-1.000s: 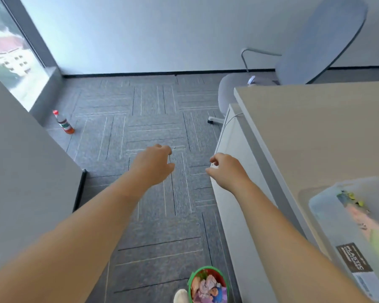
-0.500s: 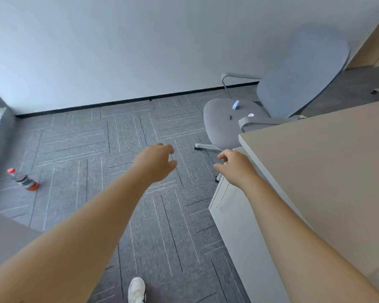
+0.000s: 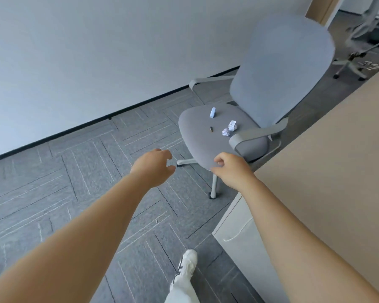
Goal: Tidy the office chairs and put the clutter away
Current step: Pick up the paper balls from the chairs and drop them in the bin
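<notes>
With the left hand (image 3: pixel 154 168) and right hand (image 3: pixel 230 171) loosely curled and empty, the paper balls (image 3: pixel 229 128) risk being shaken off if the wheeled chair (image 3: pixel 223 136) is jolted.

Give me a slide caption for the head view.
Empty hands reach toward a grey chair littered with paper wads.

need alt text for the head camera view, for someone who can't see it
Two empty hands, left hand and right hand, reach toward a grey office chair beside a desk; its seat holds two crumpled papers and a small blue object.
</notes>
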`<state>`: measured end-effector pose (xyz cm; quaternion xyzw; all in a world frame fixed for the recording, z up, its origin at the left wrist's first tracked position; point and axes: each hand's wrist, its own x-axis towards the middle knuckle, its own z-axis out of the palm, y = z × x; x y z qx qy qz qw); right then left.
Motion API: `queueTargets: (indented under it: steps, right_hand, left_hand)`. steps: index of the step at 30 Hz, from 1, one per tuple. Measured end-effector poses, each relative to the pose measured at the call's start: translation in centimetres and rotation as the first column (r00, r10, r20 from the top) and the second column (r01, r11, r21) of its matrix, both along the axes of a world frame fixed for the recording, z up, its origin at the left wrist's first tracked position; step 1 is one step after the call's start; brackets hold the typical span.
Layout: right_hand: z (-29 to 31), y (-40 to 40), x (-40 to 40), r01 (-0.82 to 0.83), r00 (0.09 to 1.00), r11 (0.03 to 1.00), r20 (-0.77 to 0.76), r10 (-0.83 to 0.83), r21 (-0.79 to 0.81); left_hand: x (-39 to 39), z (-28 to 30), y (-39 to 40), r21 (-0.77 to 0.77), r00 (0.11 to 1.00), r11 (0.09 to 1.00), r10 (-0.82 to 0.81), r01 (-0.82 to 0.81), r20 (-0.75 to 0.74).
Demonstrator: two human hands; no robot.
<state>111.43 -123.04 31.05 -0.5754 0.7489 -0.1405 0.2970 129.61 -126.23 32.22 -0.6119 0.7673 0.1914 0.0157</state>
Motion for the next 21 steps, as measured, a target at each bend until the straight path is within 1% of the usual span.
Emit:
queueTargets:
  steps: [7, 11, 17, 21]
  right_hand:
    - [-2.0, -15.1, -4.4, 0.099, 0.995, 0.995, 0.028, -0.1, 0.021]
    - [-3.0, -21.3, -6.6, 0.161, 0.987, 0.983, 0.013, -0.163, 0.089]
    - [-7.1, -30.0, -10.2, 0.281, 0.957, 0.943, 0.023, -0.289, 0.178]
    - [-11.4, -35.6, -12.4, 0.37, 0.928, 0.902, -0.04, -0.371, 0.222]
  left_hand:
    - [-4.5, -1.5, -16.1, 0.039, 0.997, 0.997, -0.073, 0.072, 0.023]
    - [-7.2, -2.2, -24.0, 0.068, 0.993, 0.991, -0.117, 0.117, 0.009]
    - [-11.4, -6.2, -34.7, 0.145, 0.955, 0.946, -0.295, 0.289, 0.027]
    - [-14.7, -10.3, -43.4, 0.191, 0.91, 0.899, -0.411, 0.395, 0.054]
